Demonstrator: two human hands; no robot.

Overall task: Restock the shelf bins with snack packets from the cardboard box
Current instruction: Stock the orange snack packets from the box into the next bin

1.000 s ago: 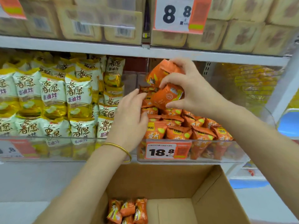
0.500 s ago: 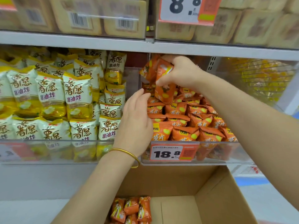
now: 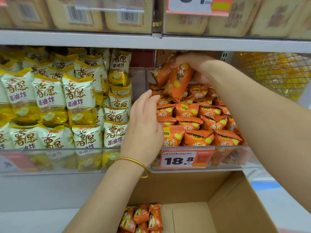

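My right hand (image 3: 200, 68) grips two orange snack packets (image 3: 178, 79) and holds them high over the back of the clear shelf bin (image 3: 235, 158), which is piled with several more orange packets (image 3: 198, 125). At the bin's left side, my left hand (image 3: 144, 125) rests with relaxed fingers against the stacked packets. Below the shelf stands an open cardboard box (image 3: 235, 207). A few orange packets (image 3: 143, 217) lie in its left part.
Left of the orange bin, a second clear bin (image 3: 50, 158) is full of yellow-and-white packets (image 3: 50, 101). An upper shelf (image 3: 101, 39) carries beige packs. A wire basket (image 3: 276, 73) of yellow goods sits at the right. An 18.8 price tag (image 3: 178, 159) hangs on the bin front.
My right hand has carried the orange packets up and back toward the rear of the bin. My left hand stays against the left side of the pile. The view has closed in on the shelf.
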